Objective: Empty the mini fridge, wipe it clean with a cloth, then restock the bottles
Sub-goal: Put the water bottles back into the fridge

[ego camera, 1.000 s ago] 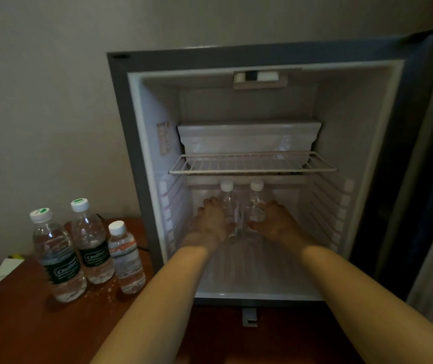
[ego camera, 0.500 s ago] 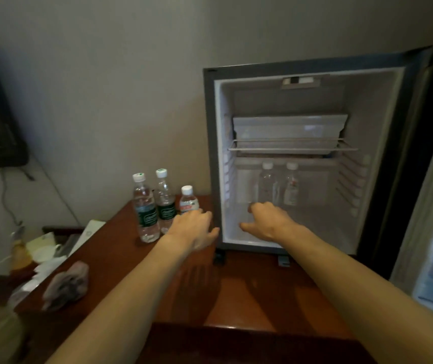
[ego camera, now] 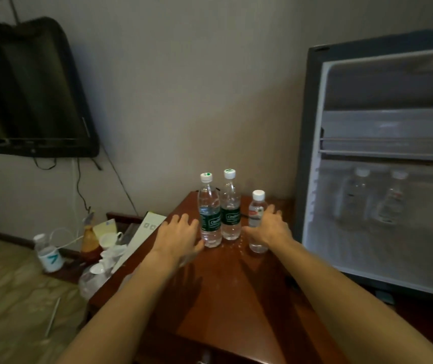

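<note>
Wooden tabletop [ego camera: 226, 290]: left hand [ego camera: 177, 236] and right hand [ego camera: 272, 229], fingers spread, flanking three bottles [ego camera: 230, 206].

On the brown wooden worktop [ego camera: 218, 290]: 3 clear plastic water bottles, namely 2 tall green-labelled ones [ego camera: 209, 211] [ego camera: 230, 206] and 1 short red-labelled one [ego camera: 257, 219]. In the open grey mini fridge [ego camera: 312, 153]: 2 more clear bottles, blurred [ego camera: 354, 195] [ego camera: 391, 198], under 1 wire shelf [ego camera: 389, 151]. Hands: 2, left [ego camera: 177, 239] and right [ego camera: 272, 229]. On the wall: 1 black flat TV [ego camera: 31, 90]. Low side clutter: too jumbled to count.
</note>
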{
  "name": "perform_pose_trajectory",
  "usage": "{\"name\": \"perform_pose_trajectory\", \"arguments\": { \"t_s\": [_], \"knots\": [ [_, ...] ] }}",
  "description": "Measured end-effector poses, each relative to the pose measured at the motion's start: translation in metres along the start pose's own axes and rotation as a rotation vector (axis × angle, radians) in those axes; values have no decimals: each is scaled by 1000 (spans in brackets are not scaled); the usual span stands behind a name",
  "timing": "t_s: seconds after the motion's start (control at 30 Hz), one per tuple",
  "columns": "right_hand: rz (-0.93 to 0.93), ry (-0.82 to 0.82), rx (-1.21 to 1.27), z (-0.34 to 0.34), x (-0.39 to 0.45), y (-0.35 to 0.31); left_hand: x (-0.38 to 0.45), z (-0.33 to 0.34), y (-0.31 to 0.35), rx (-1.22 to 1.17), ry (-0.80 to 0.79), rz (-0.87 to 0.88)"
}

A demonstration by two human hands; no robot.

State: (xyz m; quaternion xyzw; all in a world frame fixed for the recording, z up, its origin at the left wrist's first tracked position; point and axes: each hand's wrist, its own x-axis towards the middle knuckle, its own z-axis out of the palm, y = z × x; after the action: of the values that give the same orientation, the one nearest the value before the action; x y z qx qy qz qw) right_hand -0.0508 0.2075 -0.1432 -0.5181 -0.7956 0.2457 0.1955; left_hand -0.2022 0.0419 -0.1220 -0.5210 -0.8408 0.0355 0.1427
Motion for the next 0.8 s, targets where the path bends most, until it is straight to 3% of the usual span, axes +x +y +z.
{"name": "perform_pose_trajectory", "arguments": {
  "t_s": [0.17, 0.37, 0.5, 0.8],
  "knots": [
    [-10, 69, 151, 18, 34, 3, 42, 19, -13, 29, 24, -33],
    [-43, 53, 225, 25, 48, 15, 93, 45, -3, -554, 67, -270],
    [-67, 81, 200, 29, 45, 18, 109, 50, 13, -760, 131, -316],
    [-199, 107, 130, 19, 0, 15, 75, 43, 21, -765, 231, -279]
  ]
}}
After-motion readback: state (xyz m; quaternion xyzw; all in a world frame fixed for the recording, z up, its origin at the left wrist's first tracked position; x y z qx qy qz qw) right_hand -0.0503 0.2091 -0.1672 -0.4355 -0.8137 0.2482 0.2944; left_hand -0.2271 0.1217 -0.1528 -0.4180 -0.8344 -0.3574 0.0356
